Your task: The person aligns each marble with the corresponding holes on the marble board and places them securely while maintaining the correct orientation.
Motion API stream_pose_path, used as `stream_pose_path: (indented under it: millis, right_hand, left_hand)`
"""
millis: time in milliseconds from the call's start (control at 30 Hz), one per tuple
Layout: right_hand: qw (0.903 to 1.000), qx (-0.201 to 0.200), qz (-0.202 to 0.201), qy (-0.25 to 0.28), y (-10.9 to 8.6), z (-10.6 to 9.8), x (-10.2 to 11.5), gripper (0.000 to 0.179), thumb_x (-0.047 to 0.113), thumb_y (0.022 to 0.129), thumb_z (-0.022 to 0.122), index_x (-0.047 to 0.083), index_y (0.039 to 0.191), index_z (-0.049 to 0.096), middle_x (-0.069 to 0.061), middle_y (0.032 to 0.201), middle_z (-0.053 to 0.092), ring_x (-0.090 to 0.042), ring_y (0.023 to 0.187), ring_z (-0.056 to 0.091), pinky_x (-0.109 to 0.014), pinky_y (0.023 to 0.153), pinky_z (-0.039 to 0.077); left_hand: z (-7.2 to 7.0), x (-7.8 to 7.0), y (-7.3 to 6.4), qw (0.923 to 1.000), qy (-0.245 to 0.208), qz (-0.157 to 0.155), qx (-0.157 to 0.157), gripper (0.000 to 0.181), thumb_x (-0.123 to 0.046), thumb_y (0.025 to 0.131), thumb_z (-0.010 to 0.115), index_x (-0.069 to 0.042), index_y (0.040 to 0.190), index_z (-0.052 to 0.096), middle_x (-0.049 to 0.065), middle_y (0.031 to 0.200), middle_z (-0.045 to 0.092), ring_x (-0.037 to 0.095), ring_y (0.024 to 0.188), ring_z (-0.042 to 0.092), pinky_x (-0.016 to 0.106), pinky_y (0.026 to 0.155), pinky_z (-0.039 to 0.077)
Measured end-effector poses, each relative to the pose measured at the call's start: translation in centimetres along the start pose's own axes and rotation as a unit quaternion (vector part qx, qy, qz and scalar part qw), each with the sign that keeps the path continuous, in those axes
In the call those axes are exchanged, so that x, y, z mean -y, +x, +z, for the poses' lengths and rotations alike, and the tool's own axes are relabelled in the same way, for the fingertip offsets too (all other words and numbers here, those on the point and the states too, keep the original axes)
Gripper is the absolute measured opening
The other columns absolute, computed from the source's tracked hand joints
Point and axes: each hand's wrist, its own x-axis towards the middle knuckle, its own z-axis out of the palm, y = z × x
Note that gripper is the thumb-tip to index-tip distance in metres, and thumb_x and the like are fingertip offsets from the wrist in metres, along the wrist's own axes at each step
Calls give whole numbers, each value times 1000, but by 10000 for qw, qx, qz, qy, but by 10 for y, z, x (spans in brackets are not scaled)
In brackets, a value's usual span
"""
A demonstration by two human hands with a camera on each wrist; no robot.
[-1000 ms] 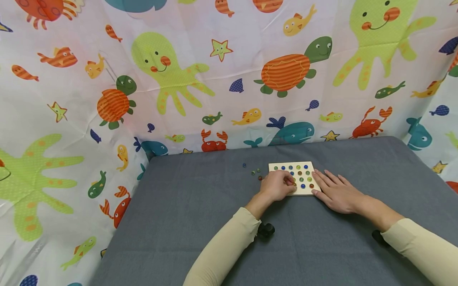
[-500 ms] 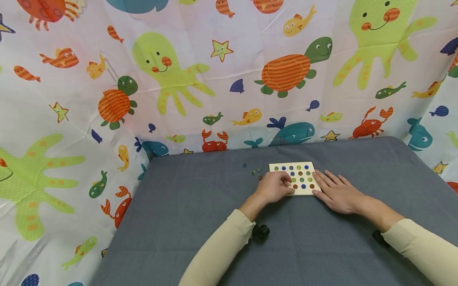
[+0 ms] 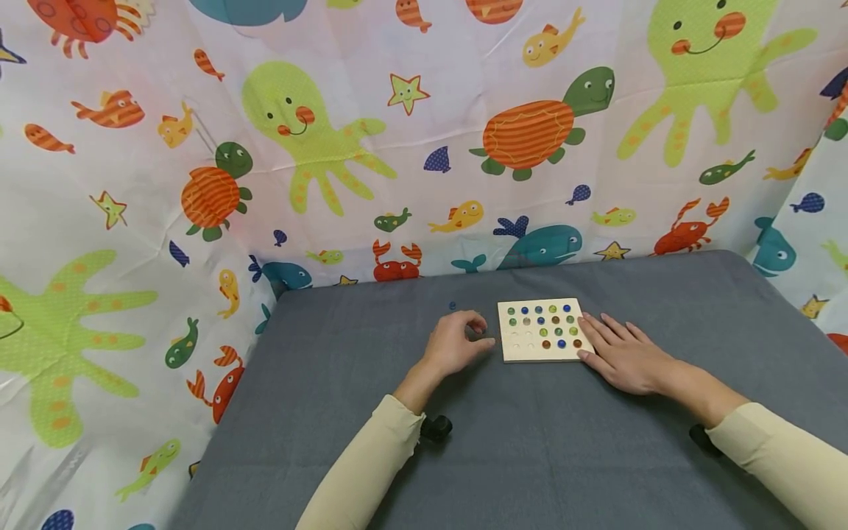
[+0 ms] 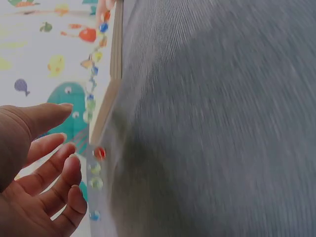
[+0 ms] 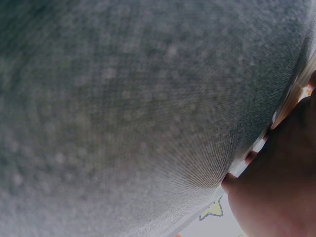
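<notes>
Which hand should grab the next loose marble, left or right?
Probably the left hand: it looks empty and is near the loose red marble and blue marble. The right hand rests at the opposite edge of the board, farther away.

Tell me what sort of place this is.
Probably an indoor tabletop work area, screened off: a grey cloth-covered table, a sea-creature-print curtain behind and beside it, and a pale board holding marbles.

Person's left hand (image 3: 457, 342) hovers, fingers (image 4: 65, 181) loosely bent, thumb (image 4: 47, 118) apart from them. Right hand (image 3: 626, 358) flat, fingers (image 3: 613, 332) straight, slightly spread. Left arm (image 3: 364, 460) slants up rightward; right arm (image 3: 782, 456) slants up leftward.
</notes>
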Motion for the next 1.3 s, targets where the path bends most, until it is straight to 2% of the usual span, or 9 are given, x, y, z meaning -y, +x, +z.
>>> stream_pose_path:
  millis: [133,300,600,933,1300]
  right_hand:
    - [10000,-4,-9,3,-1,1,-1,74,51,109,38,1,161,23,-23,167,20,-51,151,17,-72,113,13]
    - [10000,-33,6,-16,0,2,-2,74,51,109,37,1,162,22,-23,167,20,-51,151,17,-72,113,13]
    - [10000,-59,-3,-20,1,4,-3,74,52,109,37,2,162,22,-23,167,20,-51,151,17,-72,114,12]
    - [10000,-13,-13,-27,1,4,-4,75,53,109,35,2,162,20,-22,168,18,-50,151,15,-72,114,11]
    - [10000,-77,-20,-58,1,6,-5,73,51,110,37,2,162,22,-22,167,20,-50,151,17,-72,114,12]
  left_hand:
    - [-5,10,-2,9999,34,-118,-66,31,-31,91,80,-14,116,73,0,108,70,12,82,61,32,71,49]
    - [-5,16,0,9996,111,-253,-86,34,-32,93,78,-13,120,72,1,111,69,18,96,64,37,80,52]
    - [4,19,6,9982,313,-503,-23,34,-31,95,75,-14,124,71,0,118,71,21,111,65,43,93,52]
    - [12,14,12,9958,649,-638,-41,31,-33,95,75,-17,121,74,-1,113,71,20,102,67,43,86,54]
    - [20,7,18,9932,763,-846,-231,14,-31,94,76,-21,104,76,-7,93,67,14,85,63,39,77,52]
